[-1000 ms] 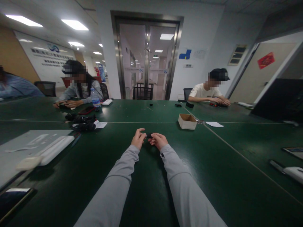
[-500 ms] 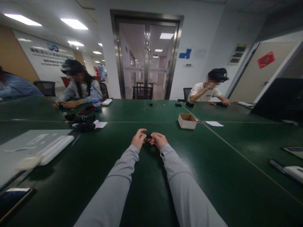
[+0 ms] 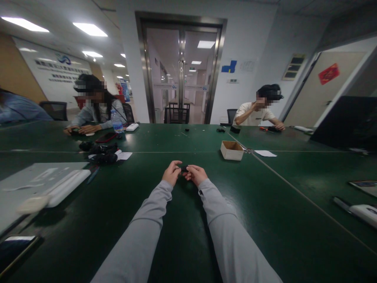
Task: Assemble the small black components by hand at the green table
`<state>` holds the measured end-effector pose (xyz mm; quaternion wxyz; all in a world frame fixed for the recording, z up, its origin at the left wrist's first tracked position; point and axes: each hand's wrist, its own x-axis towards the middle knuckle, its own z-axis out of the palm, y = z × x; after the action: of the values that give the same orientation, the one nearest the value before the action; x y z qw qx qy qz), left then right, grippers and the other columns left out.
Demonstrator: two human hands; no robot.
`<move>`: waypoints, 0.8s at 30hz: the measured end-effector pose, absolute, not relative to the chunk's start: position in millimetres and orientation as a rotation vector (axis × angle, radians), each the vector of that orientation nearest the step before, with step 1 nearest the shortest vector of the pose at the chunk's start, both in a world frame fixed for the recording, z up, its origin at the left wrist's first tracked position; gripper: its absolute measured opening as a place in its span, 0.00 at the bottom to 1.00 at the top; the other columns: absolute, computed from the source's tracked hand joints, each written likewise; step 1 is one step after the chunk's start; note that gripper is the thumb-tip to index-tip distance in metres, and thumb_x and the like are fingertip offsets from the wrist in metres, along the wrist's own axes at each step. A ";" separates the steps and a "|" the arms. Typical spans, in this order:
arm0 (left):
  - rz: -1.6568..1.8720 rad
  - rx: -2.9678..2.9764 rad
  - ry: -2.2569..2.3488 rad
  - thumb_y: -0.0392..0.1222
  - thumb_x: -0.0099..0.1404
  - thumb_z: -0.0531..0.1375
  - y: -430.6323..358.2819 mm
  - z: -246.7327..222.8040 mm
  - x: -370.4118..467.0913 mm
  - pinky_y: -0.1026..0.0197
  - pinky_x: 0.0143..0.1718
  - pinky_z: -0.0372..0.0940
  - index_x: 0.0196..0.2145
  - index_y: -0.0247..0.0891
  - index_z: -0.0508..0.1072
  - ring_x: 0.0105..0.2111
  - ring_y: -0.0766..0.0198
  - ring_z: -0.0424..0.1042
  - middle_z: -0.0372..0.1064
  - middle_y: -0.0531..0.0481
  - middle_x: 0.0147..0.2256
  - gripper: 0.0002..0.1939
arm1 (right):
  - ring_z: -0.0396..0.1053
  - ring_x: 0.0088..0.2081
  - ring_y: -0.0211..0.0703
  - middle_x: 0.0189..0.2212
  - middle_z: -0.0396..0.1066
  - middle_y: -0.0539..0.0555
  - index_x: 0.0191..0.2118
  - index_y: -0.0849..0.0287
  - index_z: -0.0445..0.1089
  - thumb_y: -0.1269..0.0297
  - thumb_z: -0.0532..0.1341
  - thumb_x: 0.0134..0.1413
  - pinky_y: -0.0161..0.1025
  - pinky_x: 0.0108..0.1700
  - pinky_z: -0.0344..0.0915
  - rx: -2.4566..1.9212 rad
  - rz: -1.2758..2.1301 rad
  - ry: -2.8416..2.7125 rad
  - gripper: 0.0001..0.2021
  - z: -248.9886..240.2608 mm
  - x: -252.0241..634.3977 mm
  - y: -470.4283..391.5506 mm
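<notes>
Between my two hands is a small black object (image 3: 184,169), held just above the green table (image 3: 182,220); its kind is too small to make out. My left hand (image 3: 171,173) pinches its left end with the thumb, the index finger curving over above. On the other end, my right hand (image 3: 196,174) has its thumb and fingers closed. The fingers partly cover the object. Grey sleeves reach down both arms.
An open cardboard box (image 3: 232,152) stands ahead to the right, by a white paper (image 3: 265,153). At left lie black gear (image 3: 101,152), a grey laptop-like slab (image 3: 38,177) and a phone (image 3: 17,251). A water bottle (image 3: 117,124) stands farther off. Other people sit across the table.
The view has shifted very slightly. Both hands keep their hold on the small black object, almost unmoved. Across the table at right, a person's raised hand has moved up toward the head.
</notes>
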<state>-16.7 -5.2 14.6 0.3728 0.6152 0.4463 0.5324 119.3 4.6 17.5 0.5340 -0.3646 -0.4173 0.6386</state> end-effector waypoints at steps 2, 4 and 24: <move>1.351 1.567 1.161 0.43 0.57 0.50 -5.6 15.1 -16.9 0.69 0.17 0.52 0.40 0.38 0.66 0.15 0.72 0.55 0.57 0.57 0.16 0.14 | 0.64 0.15 0.37 0.16 0.68 0.55 0.33 0.66 0.63 0.74 0.59 0.46 0.29 0.15 0.61 -0.865 1.522 -0.992 0.06 17.6 119.3 4.6; 1.350 1.570 1.157 0.43 0.57 0.49 -6.3 15.8 -16.9 0.69 0.17 0.52 0.40 0.38 0.66 0.15 0.72 0.55 0.57 0.57 0.17 0.14 | 0.64 0.15 0.37 0.16 0.68 0.55 0.33 0.66 0.63 0.74 0.60 0.45 0.28 0.15 0.61 -0.861 1.522 -0.991 0.07 17.3 119.3 4.5; 1.347 1.519 1.117 0.43 0.56 0.50 -6.7 16.8 -16.3 0.70 0.15 0.49 0.39 0.37 0.67 0.14 0.73 0.54 0.58 0.56 0.17 0.14 | 0.65 0.15 0.37 0.15 0.68 0.54 0.32 0.65 0.63 0.73 0.60 0.45 0.29 0.16 0.62 -0.870 1.523 -0.988 0.06 20.4 119.4 1.2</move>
<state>-16.3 -6.7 16.8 0.4008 0.6005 0.4419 0.5325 119.4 1.2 20.4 0.5347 -0.3650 -0.4148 0.6394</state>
